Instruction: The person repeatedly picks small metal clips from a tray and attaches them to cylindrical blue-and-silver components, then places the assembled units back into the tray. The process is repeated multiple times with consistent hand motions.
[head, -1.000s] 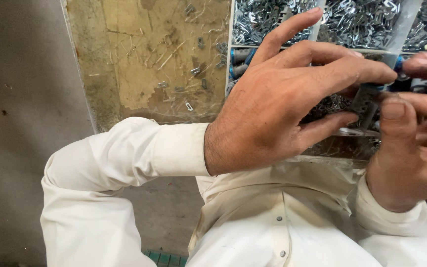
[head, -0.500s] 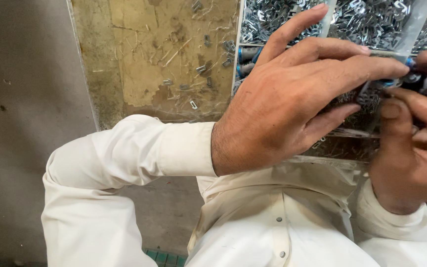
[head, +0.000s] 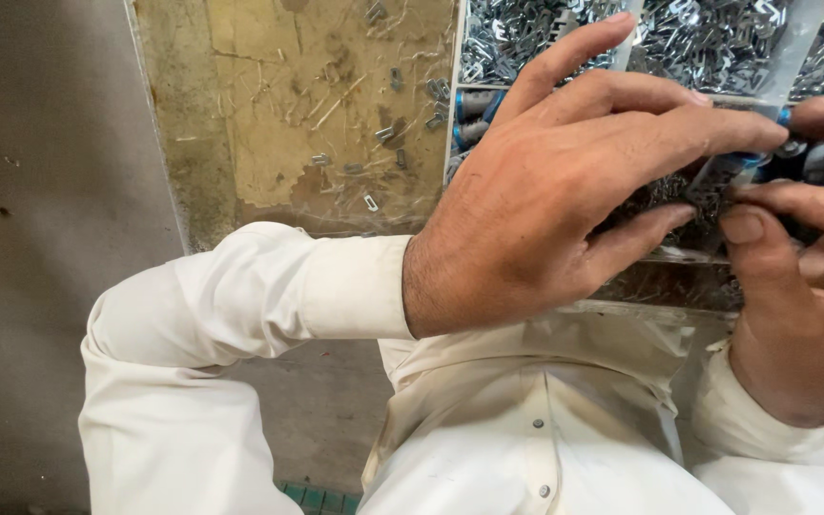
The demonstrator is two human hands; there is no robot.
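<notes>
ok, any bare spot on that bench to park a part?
Freest patch: the worn yellowish board, left of the left hand, with only a few stray metal clips. Crowded: the divided tray of shiny metal clips beyond both hands; the right hand blocks that side.

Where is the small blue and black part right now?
In the head view, far right, the small blue and black part sits pinched between left hand and right hand, above the tray of metal clips.
</notes>
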